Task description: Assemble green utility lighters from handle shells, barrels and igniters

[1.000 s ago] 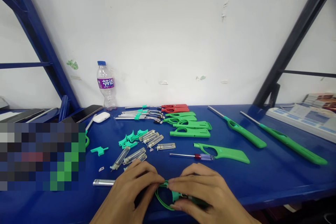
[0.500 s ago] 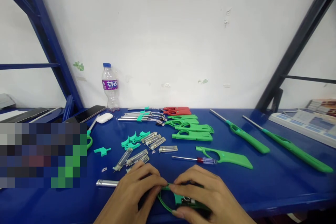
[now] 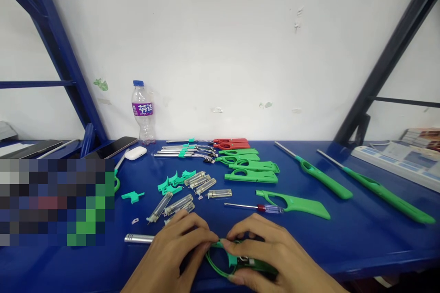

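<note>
Both my hands are on a green long-necked lighter point(image 3: 216, 266) at the table's front edge. My left hand point(image 3: 180, 245) pinches its neck end, where a silver metal tube point(image 3: 138, 238) sticks out to the left. My right hand point(image 3: 271, 249) is wrapped round the handle, with fingertips near the top edge of the trigger loop and the thumb below. Inside the loop shows a teal trigger point(image 3: 232, 261), with a small black and white part beside it. My fingers hide most of the handle. A screwdriver point(image 3: 270, 209) and a green lighter shell point(image 3: 305, 204) lie just beyond.
Clear fuel tanks point(image 3: 220, 193) and teal triggers point(image 3: 172, 183) lie in the middle. Behind are metal tubes with wires point(image 3: 178, 153), green shells point(image 3: 252, 176) and red shells point(image 3: 232, 143). Finished-looking lighters point(image 3: 325, 181) lie right. A bottle point(image 3: 143, 119) stands at the wall.
The fingers of my right hand have shifted slightly around the lighter, and the loop shows a little more. Both hands keep their hold; the view has moved slightly.
</note>
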The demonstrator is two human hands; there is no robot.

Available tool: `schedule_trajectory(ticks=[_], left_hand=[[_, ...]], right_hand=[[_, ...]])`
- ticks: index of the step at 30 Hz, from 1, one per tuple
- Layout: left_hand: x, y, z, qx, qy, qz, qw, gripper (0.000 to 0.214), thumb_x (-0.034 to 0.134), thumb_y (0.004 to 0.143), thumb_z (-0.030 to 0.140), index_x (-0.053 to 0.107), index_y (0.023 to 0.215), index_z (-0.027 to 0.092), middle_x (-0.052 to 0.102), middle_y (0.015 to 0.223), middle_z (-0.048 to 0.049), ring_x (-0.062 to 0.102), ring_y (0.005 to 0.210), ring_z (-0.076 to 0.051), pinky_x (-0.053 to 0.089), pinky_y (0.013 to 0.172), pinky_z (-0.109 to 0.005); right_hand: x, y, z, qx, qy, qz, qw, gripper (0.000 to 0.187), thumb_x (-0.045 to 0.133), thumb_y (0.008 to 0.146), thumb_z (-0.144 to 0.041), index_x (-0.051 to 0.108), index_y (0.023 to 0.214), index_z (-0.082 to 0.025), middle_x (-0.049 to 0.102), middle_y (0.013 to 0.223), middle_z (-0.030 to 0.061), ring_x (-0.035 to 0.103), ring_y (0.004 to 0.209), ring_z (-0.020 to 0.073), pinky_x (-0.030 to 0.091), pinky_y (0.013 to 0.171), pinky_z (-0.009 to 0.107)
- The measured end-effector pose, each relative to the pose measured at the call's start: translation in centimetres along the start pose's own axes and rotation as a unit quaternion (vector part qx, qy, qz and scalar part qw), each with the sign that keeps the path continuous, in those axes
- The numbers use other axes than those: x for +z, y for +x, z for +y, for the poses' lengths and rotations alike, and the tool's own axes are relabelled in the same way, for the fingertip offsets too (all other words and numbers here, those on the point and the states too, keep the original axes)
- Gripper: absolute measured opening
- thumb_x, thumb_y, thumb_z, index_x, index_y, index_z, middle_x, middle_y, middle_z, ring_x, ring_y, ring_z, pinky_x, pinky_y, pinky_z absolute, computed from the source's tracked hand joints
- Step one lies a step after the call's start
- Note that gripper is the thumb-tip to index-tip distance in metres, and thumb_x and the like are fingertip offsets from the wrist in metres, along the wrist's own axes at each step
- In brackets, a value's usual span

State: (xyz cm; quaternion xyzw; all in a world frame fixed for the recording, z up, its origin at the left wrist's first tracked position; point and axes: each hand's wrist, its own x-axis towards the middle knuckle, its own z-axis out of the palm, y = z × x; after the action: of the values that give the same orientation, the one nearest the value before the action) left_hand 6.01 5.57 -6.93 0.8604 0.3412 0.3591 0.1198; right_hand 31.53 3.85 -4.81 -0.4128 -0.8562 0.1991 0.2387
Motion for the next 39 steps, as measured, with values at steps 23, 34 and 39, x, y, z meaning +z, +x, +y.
schedule_trajectory(ticks=[23,34,39], left_hand=[[-0.2,-0.1,0.1,-0.02,0.031,-0.017,0.999,0.023,0.057,0.107,0.015,0.071,0.108,0.033,0.075,0.104,0.0069,0.074,0.095,-0.012,0.058,0.092,-0.02],[-0.2,-0.5,0.5,0.009,0.035,-0.005,0.999,0.031,0.05,0.107,0.01,0.072,0.113,0.03,0.073,0.104,0.0006,0.07,0.093,-0.016,0.06,0.084,-0.024],[-0.1,-0.8,0.8,0.027,0.071,0.024,0.997,0.029,0.061,0.1,0.011,0.07,0.118,0.032,0.074,0.107,0.0008,0.072,0.096,-0.017,0.061,0.091,-0.028]], right_hand=[[-0.4,0.2,-0.6,0.082,0.094,-0.047,0.991,0.035,0.087,0.095,-0.031,0.077,0.127,-0.042,0.075,0.127,-0.0075,0.068,0.122,0.0184,0.047,0.113,0.025],[0.4,-0.1,0.2,0.021,0.086,0.039,0.995,0.03,0.095,0.086,-0.026,0.078,0.109,-0.032,0.08,0.121,-0.0068,0.075,0.112,0.0176,0.052,0.106,0.023],[0.4,-0.1,0.4,-0.005,0.08,0.059,0.995,0.028,0.098,0.082,-0.028,0.08,0.102,-0.031,0.081,0.119,-0.0068,0.077,0.11,0.0177,0.054,0.104,0.022]])
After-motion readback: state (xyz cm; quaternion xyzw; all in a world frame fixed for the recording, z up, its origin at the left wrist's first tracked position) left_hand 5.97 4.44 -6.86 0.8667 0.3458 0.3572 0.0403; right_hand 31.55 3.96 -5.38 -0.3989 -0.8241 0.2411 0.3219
